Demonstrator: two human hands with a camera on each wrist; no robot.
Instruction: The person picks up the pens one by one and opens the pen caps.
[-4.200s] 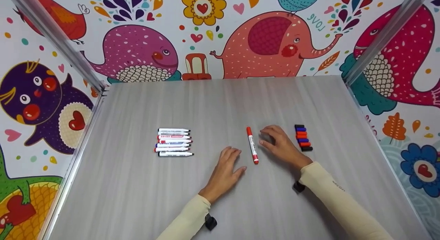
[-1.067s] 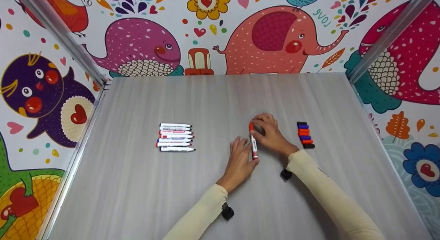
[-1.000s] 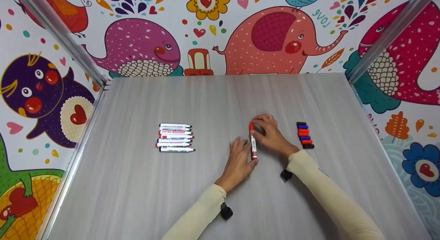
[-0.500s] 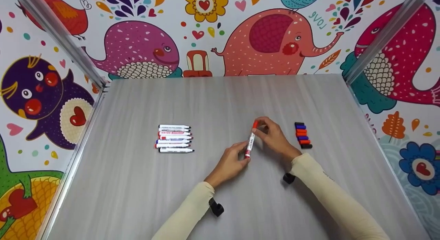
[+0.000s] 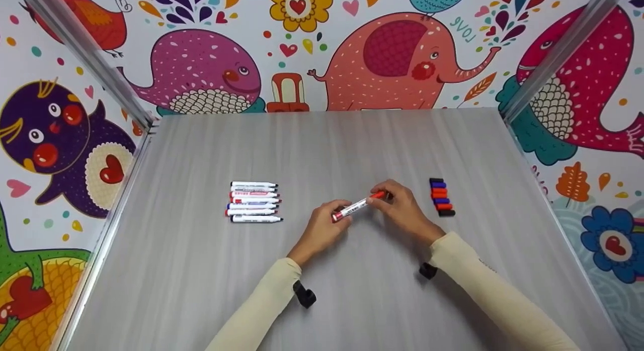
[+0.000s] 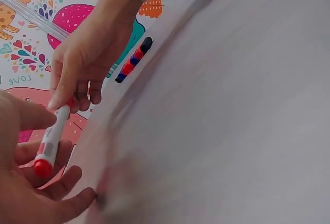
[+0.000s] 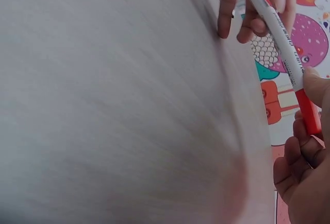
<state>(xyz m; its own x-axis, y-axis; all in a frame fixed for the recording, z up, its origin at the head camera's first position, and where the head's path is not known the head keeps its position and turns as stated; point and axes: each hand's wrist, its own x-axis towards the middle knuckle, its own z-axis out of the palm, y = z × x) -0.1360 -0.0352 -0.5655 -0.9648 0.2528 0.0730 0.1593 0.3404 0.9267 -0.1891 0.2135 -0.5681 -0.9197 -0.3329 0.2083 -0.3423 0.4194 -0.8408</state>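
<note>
Between my two hands, a white marker with a red cap is held up over the table, slanting up to the right. My left hand pinches its red-ended base between thumb and fingers. At the other end, my right hand grips the red cap with thumb and fingertips. The left wrist view shows the marker's red end pointing toward that camera. In the right wrist view, the red cap sits on the marker, partly covered by my right thumb.
To the left, several uncapped white markers lie side by side in a column. On the right, several black, blue and red caps form a neat column. The grey table is bounded by walls with cartoon animals.
Both hands have closed on the red-capped marker and lifted it from the table. Its base has swung left, turning it from nearly upright in view to slanted.
</note>
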